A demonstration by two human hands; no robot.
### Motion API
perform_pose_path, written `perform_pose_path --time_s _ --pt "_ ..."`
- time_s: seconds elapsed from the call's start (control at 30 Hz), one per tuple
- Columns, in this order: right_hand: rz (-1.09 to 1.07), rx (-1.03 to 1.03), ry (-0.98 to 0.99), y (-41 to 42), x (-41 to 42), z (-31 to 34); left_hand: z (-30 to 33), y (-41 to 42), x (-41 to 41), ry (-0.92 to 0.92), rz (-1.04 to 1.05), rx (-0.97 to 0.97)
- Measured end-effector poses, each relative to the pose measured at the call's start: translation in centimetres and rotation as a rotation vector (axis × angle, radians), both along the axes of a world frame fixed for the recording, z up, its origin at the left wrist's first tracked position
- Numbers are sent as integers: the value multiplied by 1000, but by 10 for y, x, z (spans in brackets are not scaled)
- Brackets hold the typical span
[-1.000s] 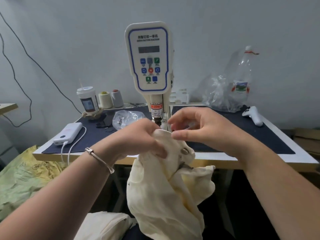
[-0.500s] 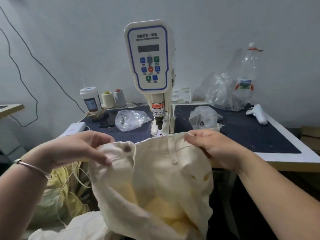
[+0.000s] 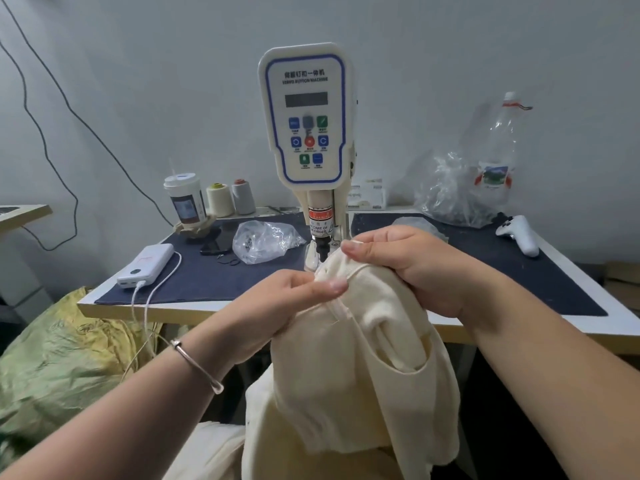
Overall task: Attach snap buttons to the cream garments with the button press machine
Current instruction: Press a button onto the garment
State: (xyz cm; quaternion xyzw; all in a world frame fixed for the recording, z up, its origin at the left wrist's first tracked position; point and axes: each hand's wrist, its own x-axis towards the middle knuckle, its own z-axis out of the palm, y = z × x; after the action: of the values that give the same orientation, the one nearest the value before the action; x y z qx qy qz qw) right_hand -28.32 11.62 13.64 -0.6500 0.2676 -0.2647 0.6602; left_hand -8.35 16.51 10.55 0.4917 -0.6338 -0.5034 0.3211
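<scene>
The left hand (image 3: 294,299) pinches the bunched top edge of the cream garment (image 3: 349,368); the right hand (image 3: 405,261) grips the same edge from behind, fingers curled over it. The garment hangs before the tabletop (image 3: 214,306), just below the button press machine (image 3: 306,123). The fabric hides the machine's base, and no snap button can be made out.

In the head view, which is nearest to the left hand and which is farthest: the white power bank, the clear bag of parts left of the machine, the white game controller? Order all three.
From the left hand:
1. Clear bag of parts, just beyond the hand, left of the button press machine.
2. White power bank, at the table's left edge.
3. White game controller, far right on the dark mat.
</scene>
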Motion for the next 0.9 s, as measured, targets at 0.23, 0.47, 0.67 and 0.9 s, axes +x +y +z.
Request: perform_pose_path --time_s 0.23,0.47,0.67,0.9 --pt "-106 115 -68 -13 12 -13 -5 -16 -5 -57 176 -16" --pt "-129 201 -132 -34 12 -25 -7 -31 7 -57 186 -21" --pt "-109 213 -112 -40 19 -25 -10 -36 1 -109 254 -47" --pt "-113 191 -98 -40 25 -24 1 -45 5 -168 175 5"
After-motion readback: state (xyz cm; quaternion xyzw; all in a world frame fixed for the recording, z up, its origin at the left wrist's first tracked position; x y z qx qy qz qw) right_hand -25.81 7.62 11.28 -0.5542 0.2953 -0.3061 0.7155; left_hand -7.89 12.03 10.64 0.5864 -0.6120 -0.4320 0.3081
